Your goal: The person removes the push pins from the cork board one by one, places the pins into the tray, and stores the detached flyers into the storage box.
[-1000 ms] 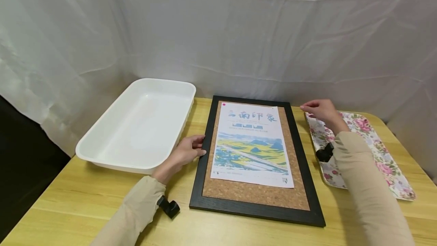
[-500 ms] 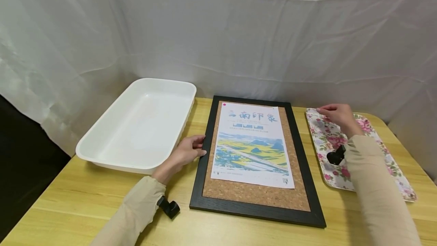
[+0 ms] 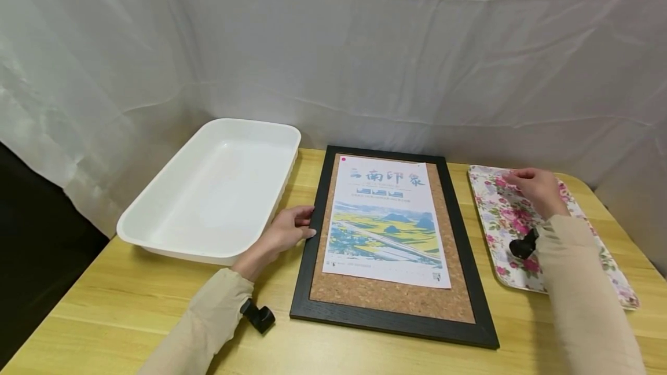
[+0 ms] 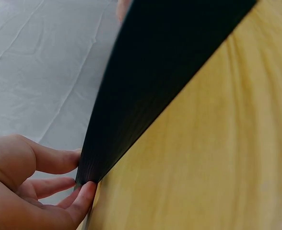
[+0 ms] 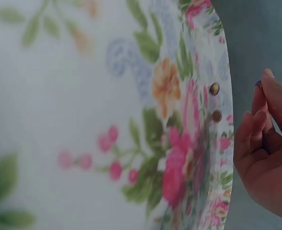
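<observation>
At the black-framed cork board (image 3: 391, 300), my left hand (image 3: 283, 230) holds the left edge between thumb and fingers. A printed landscape poster (image 3: 385, 236) lies on the cork, a pink thumbtack (image 3: 343, 160) at its top left corner and a tiny dark spot at its top right. My right hand (image 3: 537, 188) is over the far part of the floral tray (image 3: 500, 247). In the right wrist view its thumb and finger pinch a small thumbtack (image 5: 259, 85), mostly covered by the fingertips. Two small round tacks (image 5: 215, 102) lie on the tray near its rim.
A deep white plastic tray (image 3: 208, 190) stands left of the board, its right rim close to my left forearm. Behind the wooden table (image 3: 156, 305) hangs a grey-white curtain (image 3: 365, 57). A black camera mount sits on each wrist.
My right hand has moved right and slightly toward me, from the floral tray's far left corner to over the tray. My left hand and the board stay in place.
</observation>
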Motion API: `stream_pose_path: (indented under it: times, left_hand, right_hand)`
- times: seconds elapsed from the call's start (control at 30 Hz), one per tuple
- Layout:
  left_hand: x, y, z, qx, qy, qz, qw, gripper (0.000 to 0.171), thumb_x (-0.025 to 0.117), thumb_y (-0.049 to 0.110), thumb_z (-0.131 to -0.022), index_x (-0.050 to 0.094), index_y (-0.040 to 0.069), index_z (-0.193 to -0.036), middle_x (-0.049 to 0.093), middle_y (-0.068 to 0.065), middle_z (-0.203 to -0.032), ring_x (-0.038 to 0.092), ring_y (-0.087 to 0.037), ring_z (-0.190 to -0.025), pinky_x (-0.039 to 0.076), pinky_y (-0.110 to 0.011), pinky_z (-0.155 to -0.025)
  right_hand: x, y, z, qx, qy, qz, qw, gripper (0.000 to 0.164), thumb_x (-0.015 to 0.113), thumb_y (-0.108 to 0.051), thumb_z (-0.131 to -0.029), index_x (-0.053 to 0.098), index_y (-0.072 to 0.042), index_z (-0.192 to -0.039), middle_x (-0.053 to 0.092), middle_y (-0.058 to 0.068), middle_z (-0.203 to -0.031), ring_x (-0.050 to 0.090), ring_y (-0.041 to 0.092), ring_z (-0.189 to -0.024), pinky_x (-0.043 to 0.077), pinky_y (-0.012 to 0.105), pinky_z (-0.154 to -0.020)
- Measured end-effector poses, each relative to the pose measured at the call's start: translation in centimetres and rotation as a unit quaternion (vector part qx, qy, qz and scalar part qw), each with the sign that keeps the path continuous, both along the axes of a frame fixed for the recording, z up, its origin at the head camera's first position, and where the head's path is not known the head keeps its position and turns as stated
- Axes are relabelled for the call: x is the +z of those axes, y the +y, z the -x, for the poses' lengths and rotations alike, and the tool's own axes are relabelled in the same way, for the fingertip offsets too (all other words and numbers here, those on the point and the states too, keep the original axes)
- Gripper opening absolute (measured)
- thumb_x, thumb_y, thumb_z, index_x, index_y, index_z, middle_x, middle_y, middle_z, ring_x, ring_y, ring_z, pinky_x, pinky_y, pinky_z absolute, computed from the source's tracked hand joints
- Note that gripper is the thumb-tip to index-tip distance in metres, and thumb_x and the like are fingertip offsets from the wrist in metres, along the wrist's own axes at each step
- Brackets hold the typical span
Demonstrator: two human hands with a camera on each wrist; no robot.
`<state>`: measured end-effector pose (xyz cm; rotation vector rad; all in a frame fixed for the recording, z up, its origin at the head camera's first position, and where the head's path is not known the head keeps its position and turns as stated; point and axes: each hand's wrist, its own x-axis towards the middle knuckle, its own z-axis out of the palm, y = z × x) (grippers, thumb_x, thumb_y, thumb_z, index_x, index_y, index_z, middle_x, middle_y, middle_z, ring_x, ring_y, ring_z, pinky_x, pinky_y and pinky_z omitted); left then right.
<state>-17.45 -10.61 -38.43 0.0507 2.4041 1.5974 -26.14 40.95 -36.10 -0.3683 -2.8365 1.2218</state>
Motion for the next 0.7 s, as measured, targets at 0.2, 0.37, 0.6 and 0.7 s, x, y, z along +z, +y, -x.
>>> stream_pose_path:
  times: [0.2, 0.37, 0.6, 0.7]
  left_hand:
    - [0.0, 0.0, 0.1, -0.001, -0.002, -0.002, 1.0, 0.056, 0.062, -0.006, -0.09, 0.044, -0.003, -0.143, 0.053, -0.019, -0.133, 0.052, -0.031, -0.117, 0.049, -0.038, -0.087]
    - [0.0, 0.0, 0.1, 0.0, -0.003, 0.0, 1.0, 0.056, 0.062, -0.006, -0.09, 0.044, -0.003, -0.143, 0.054, -0.018, -0.132, 0.052, -0.031, -0.117, 0.049, -0.039, -0.088]
    - [0.0, 0.0, 0.1, 0.001, -0.004, 0.0, 1.0, 0.056, 0.063, -0.006, -0.089, 0.044, -0.003, -0.143, 0.054, -0.019, -0.132, 0.052, -0.031, -0.117, 0.049, -0.038, -0.088]
    - [0.0, 0.0, 0.1, 0.0, -0.003, -0.001, 1.0, 0.057, 0.063, -0.006, -0.089, 0.043, -0.003, -0.143, 0.053, -0.019, -0.133, 0.052, -0.032, -0.118, 0.049, -0.038, -0.088]
  right_hand:
    - [-0.2, 0.4, -0.7, 0.011, 0.01, 0.027, 1.0, 0.042, 0.059, -0.029, -0.097, 0.058, 0.01, -0.112, 0.058, 0.006, -0.092, 0.053, 0.015, -0.073, 0.049, 0.029, -0.061]
    - [-0.5, 1.7, -0.8, 0.019, -0.007, 0.007, 1.0, 0.043, 0.06, -0.032, -0.096, 0.06, 0.01, -0.109, 0.058, -0.002, -0.078, 0.05, 0.012, -0.064, 0.045, 0.032, -0.055]
    - [-1.1, 2.6, -1.0, 0.014, -0.007, -0.038, 0.999, 0.048, 0.057, -0.027, -0.097, 0.058, 0.018, -0.113, 0.061, -0.002, -0.074, 0.053, 0.008, -0.064, 0.046, 0.027, -0.055]
    - [-1.2, 2.7, -1.1, 0.013, 0.002, -0.051, 0.999, 0.047, 0.057, -0.026, -0.097, 0.059, 0.018, -0.113, 0.062, 0.002, -0.079, 0.054, 0.008, -0.066, 0.046, 0.026, -0.054]
